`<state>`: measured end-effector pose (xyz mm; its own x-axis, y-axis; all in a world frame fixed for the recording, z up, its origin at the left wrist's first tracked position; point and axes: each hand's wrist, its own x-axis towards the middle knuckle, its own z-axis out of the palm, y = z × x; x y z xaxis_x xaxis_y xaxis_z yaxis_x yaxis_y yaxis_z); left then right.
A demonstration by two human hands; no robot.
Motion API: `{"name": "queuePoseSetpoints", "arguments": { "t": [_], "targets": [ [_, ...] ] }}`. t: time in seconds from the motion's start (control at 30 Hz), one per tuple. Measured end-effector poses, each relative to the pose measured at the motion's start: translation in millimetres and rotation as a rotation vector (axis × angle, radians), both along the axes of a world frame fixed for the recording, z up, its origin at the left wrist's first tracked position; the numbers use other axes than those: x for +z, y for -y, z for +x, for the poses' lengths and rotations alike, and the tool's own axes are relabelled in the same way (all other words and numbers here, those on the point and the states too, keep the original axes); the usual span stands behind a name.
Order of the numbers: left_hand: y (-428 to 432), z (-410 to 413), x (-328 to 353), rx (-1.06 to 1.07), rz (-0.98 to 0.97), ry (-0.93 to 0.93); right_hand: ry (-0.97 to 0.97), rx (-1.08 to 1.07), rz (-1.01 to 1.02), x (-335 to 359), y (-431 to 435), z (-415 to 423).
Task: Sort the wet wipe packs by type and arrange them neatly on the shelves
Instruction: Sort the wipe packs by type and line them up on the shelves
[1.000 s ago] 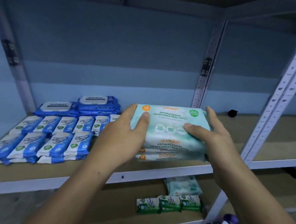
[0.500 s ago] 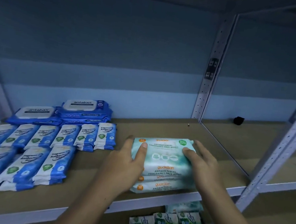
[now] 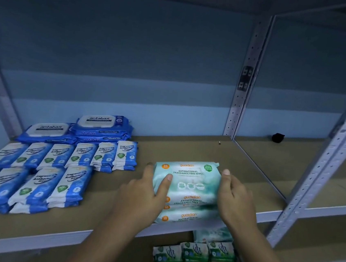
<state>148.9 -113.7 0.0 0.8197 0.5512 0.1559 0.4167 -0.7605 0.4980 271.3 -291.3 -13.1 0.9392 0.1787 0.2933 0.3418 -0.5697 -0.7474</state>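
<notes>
Head view: the left hand [image 3: 140,193] and right hand [image 3: 235,201] clasp the stack of guardian wipe packs [image 3: 189,188] between them, resting on the shelf [image 3: 187,147]. Soft, slick-filmed and probably squashy, it seems best held by both ends, lest packs slide.

Small blk object [image 3: 277,138] at back rt, against blue wall [image 3: 132,62].
</notes>
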Motion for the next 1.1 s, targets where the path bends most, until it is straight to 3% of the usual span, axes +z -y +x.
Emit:
{"name": "queuePoseSetpoints", "arguments": {
  "t": [0.1, 0.2, 0.33, 0.73, 1.1],
  "targets": [
    [5, -17, 3, -0.034, 0.153, 0.045, 0.149, 0.098, -0.104, 7, 13, -8],
    [9, -30, -1, -0.16, 0.32, 0.057, 0.272, 0.332, -0.284, 11, 24, -18],
    [18, -30, -27, -0.307, 0.39, 0.088, 0.245, 0.444, -0.582, -3, 26, -37],
    [5, 8, -60, -0.245, 0.321, 0.237, 0.249, 0.318, -0.515, -28, -2, -10],
    [-62, 97, -79, -0.216, 0.241, 0.313, 0.245, 0.356, -0.487, -42, -70, 82]
  ]
}}
